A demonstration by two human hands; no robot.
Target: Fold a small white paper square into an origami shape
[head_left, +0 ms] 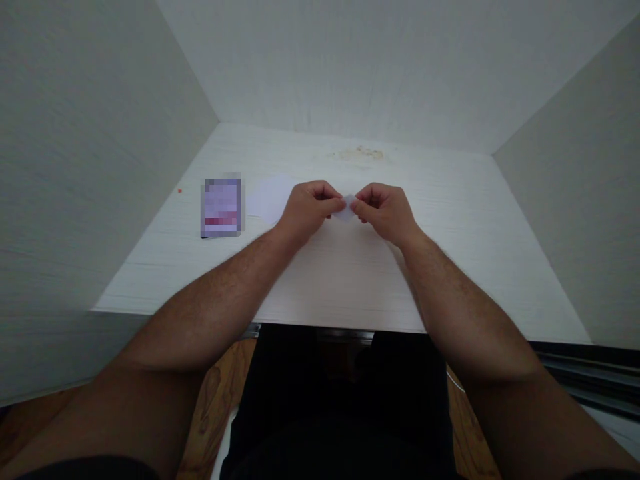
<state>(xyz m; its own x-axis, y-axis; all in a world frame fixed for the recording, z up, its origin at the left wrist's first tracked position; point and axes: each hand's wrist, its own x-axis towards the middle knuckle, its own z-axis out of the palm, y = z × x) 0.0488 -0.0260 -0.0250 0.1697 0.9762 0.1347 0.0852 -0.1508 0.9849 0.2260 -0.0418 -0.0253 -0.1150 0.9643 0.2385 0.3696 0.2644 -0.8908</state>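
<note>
Between my two hands is a small whitish piece of paper, held just above the white tabletop. My left hand pinches its left side between thumb and fingers. On the opposite side my right hand grips it the same way, fingertips close to those of the left. A larger pale sheet of paper lies flat to the left, partly covered by my left hand and wrist.
A blurred-out purple rectangular object lies left on the white table. Walls enclose the table at the back and both sides. A small red speck is near the left wall, and a brownish worn patch marks the back.
</note>
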